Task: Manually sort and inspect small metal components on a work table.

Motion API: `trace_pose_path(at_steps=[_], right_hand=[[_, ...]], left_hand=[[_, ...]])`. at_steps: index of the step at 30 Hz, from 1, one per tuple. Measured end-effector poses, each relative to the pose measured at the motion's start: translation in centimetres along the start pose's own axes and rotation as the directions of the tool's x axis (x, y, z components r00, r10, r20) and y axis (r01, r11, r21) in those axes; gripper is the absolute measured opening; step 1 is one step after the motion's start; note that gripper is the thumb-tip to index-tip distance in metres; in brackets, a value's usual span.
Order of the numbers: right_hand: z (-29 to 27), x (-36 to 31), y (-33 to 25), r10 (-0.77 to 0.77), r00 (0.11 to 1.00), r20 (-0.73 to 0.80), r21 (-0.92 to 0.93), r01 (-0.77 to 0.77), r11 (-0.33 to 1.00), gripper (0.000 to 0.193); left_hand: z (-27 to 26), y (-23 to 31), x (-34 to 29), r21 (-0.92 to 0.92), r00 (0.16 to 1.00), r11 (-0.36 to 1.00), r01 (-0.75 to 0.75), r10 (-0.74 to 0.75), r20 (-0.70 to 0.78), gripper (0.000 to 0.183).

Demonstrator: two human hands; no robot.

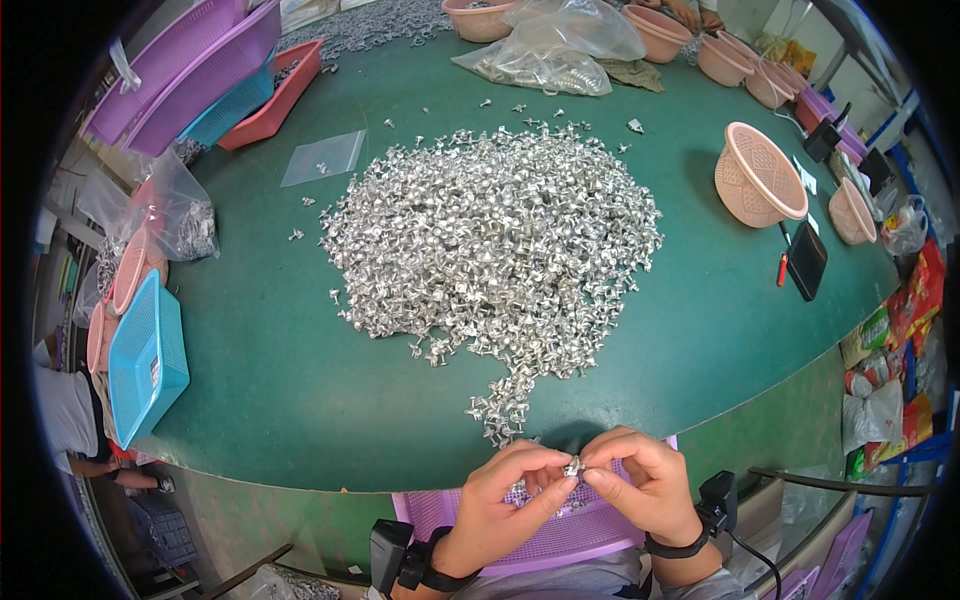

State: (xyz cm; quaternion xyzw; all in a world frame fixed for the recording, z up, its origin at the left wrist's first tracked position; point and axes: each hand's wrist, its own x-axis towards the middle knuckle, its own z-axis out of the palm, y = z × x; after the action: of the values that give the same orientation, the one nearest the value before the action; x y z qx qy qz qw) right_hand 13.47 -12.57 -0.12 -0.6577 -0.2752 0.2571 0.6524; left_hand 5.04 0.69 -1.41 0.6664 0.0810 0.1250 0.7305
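Between the fingertips of both hands is a small silvery metal part [573, 467], too small to name exactly. My left hand [515, 490] pinches it from the left, thumb and forefinger together. From the other side my right hand [640, 480] pinches it with thumb and forefinger. Below the hands sits a purple perforated basket [590, 540] at the table's front edge, with several similar metal parts [520, 495] in it, partly hidden by my hands. A large heap of the same silvery parts [490, 230] covers the middle of the green table, a narrow trail of them running toward my hands.
On the right stand a peach woven basket [755, 175], a black flat object [806, 262] and a red-handled tool [782, 268]. Blue basket [150, 360] rests at the left edge. Plastic bags [555, 50] lie at the back, near another person's hands [690, 14]. A small clear bag [322, 160] lies left of the heap.
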Motion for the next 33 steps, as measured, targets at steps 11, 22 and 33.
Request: trace_pose_path(at_steps=[11, 22, 33], right_hand=[[0.18, 0.10, 0.27, -0.063, 0.997, -0.046, 0.034, 0.065, 0.997, 0.015], [0.26, 0.06, 0.45, -0.042, 0.998, -0.049, 0.061, 0.045, 0.997, 0.017], [0.16, -0.11, 0.51, -0.052, 0.998, -0.046, 0.057, 0.054, 0.997, 0.017]], left_hand=[[-0.12, -0.08, 0.03, -0.026, 0.999, 0.999, 0.042, -0.042, 0.007, 0.019], [0.10, 0.46, 0.24, -0.214, 0.992, 0.970, 0.116, -0.123, -0.020, 0.014], [-0.16, 0.12, 0.10, -0.232, 0.992, 0.964, 0.127, -0.127, 0.015, 0.015]])
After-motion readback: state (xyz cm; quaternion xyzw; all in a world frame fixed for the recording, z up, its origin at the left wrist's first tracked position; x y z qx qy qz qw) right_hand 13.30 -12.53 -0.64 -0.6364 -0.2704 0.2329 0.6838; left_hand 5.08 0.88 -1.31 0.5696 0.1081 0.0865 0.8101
